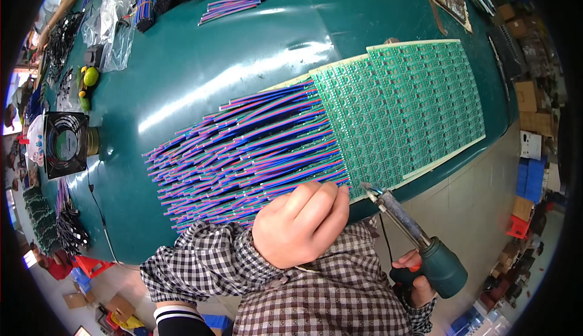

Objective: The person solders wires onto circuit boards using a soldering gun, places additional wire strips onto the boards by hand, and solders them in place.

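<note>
gripping a soldering iron [408,220] in the right hand [421,290], with its tip beside the edge of the circuit boards [425,102]. curling the left hand [302,222] at the boards' near left corner, by wires [255,160] fanned leftward; cannot tell if pinching any.

Workshop: soldering iron [405,216], circuit boards [419,102]

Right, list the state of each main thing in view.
Left hand: curled; anything pinched is hidden.
Right hand: closed around the soldering iron.
Soldering iron: held with its tip near the left hand; whether hot, cannot tell.
Circuit board panels: lying flat, overlapping.
Coloured wires: laid in rows, right ends at a panel.
Fan: upright; whether running, cannot tell.
Clear plastic bag: crumpled.
</note>
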`<state>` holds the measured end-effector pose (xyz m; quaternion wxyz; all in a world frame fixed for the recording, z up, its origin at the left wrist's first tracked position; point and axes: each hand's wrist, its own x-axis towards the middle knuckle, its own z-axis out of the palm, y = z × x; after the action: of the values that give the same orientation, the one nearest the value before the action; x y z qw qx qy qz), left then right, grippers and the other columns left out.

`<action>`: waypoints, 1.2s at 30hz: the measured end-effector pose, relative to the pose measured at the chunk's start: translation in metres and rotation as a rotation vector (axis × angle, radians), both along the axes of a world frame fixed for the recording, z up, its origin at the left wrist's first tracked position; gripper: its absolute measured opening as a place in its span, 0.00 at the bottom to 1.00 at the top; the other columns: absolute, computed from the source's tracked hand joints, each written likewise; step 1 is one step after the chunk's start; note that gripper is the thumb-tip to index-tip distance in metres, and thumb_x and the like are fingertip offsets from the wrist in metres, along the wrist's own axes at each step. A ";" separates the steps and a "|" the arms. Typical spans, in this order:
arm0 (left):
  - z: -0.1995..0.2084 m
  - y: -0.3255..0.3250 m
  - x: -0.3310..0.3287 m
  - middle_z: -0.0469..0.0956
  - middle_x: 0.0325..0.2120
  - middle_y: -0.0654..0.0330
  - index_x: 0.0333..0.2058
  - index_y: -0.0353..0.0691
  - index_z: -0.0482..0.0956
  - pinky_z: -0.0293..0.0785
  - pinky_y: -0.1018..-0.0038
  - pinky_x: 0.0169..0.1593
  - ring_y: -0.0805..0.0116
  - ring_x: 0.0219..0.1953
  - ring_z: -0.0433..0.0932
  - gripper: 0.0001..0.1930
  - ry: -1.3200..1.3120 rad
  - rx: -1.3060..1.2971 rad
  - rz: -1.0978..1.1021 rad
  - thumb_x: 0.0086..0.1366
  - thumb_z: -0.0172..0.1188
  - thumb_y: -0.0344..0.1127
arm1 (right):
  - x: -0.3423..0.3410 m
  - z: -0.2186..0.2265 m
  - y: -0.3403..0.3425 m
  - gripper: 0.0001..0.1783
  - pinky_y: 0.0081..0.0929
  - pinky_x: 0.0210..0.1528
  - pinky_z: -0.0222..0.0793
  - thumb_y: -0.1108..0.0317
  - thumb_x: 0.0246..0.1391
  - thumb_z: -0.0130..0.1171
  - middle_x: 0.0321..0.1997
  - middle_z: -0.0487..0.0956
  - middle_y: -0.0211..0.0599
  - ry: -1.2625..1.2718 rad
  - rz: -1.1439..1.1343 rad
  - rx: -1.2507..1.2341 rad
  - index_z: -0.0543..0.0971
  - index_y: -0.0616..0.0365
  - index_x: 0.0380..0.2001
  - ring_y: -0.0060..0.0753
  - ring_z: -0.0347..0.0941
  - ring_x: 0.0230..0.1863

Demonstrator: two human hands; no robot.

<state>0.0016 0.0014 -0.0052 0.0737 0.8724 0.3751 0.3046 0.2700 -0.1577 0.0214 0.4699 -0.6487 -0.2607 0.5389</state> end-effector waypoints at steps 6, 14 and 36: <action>0.005 0.002 -0.001 0.79 0.36 0.56 0.41 0.34 0.86 0.78 0.74 0.36 0.64 0.34 0.79 0.20 -0.001 -0.043 -0.012 0.46 0.66 0.29 | 0.000 -0.003 -0.001 0.46 0.49 0.45 0.86 0.49 0.37 0.85 0.35 0.83 0.49 -0.011 -0.019 0.039 0.71 0.72 0.48 0.47 0.84 0.40; 0.001 0.001 -0.001 0.78 0.36 0.57 0.41 0.35 0.86 0.78 0.75 0.33 0.65 0.35 0.80 0.18 -0.016 -0.042 -0.013 0.48 0.67 0.29 | 0.003 -0.012 -0.006 0.42 0.48 0.42 0.85 0.54 0.39 0.85 0.31 0.83 0.45 -0.056 0.016 0.091 0.72 0.71 0.46 0.46 0.85 0.35; 0.002 0.003 -0.002 0.78 0.37 0.57 0.42 0.34 0.85 0.78 0.75 0.33 0.65 0.34 0.79 0.19 -0.005 -0.046 -0.039 0.48 0.67 0.29 | 0.005 -0.014 -0.010 0.47 0.48 0.44 0.85 0.58 0.38 0.86 0.32 0.84 0.48 -0.092 0.029 0.098 0.69 0.74 0.53 0.46 0.86 0.35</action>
<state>-0.0002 0.0044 -0.0031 0.1008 0.8768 0.3648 0.2967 0.2749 -0.1680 0.0070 0.4806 -0.6453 -0.3175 0.5018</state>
